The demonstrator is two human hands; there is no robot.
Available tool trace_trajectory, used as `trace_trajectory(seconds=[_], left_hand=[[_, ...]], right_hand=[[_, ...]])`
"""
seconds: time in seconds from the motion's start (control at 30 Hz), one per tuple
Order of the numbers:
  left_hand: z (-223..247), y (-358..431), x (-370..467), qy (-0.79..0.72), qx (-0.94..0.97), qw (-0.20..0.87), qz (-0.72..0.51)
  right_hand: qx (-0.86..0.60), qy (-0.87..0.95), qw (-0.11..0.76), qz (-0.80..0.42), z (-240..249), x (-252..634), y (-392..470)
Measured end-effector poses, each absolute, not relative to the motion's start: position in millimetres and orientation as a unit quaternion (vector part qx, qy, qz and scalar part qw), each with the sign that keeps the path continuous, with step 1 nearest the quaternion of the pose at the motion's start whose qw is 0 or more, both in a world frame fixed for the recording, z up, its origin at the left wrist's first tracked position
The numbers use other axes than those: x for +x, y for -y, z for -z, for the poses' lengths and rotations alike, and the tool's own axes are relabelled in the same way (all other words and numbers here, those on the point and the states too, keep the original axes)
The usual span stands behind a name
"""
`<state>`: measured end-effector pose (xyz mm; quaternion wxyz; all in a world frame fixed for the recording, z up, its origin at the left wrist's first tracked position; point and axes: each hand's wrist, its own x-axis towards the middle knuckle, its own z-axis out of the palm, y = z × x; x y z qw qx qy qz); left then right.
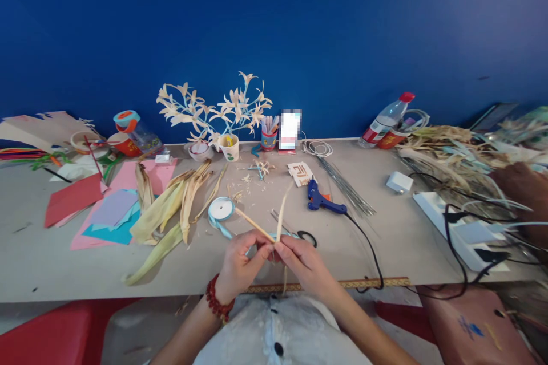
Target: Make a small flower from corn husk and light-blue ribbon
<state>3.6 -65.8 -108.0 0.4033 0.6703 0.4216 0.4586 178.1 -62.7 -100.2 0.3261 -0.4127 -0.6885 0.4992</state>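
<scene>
In front of my chest, both hands meet above the table's front edge. My left hand [247,256], with a red bead bracelet at the wrist, is closed on a thin tan stick [254,224] that slants up to the left. Pinched in the fingertips of my right hand [302,258] is a pale strip of corn husk [281,218], which stands up beside the stick. The strip and stick cross at my fingertips, where the exact contact is hidden. Just behind my hands lie scissors [307,238], partly covered, and a roll of light blue ribbon [221,209].
Corn husks [171,205] and coloured paper [113,211] lie left. A blue glue gun [323,201] and metal wires [349,188] are right of centre, with a power strip [449,234] farther right. Behind stand husk flowers [240,105] in a cup [230,150] and a bottle [381,125].
</scene>
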Motion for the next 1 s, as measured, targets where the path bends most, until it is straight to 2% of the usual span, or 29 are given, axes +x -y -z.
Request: trace_trajectory(seconds=[0.1, 0.23, 0.37, 0.47, 0.63, 0.7, 1.0], left_hand=[[109.4, 67.7, 5.1, -0.415, 0.668, 0.387, -0.481], [107.5, 71.7, 4.9, -0.411, 0.686, 0.354, -0.485], [108.0, 71.5, 4.5, -0.387, 0.67, 0.408, -0.484], [109.2, 69.4, 3.0, -0.39, 0.659, 0.434, -0.474], [105.5, 66.6, -2.0, -0.408, 0.69, 0.403, -0.441], [106.1, 65.7, -3.9, -0.399, 0.693, 0.413, -0.437], [126.2, 62.0, -9.9, -0.356, 0.647, 0.481, -0.472]], right_hand=[[-0.401, 0.636, 0.338, -0.566, 102.4, 176.5, 62.7], [-0.331, 0.443, 0.305, -0.776, 103.2, 174.8, 64.6], [-0.252, 0.306, 0.252, -0.883, 105.9, 173.6, 66.2], [-0.279, 0.339, 0.276, -0.855, 108.2, 173.2, 66.8], [-0.389, 0.553, 0.363, -0.641, 106.8, 172.8, 68.4], [-0.39, 0.581, 0.363, -0.616, 105.1, 172.2, 68.8], [-0.292, 0.334, 0.285, -0.85, 99.9, 172.0, 69.5]])
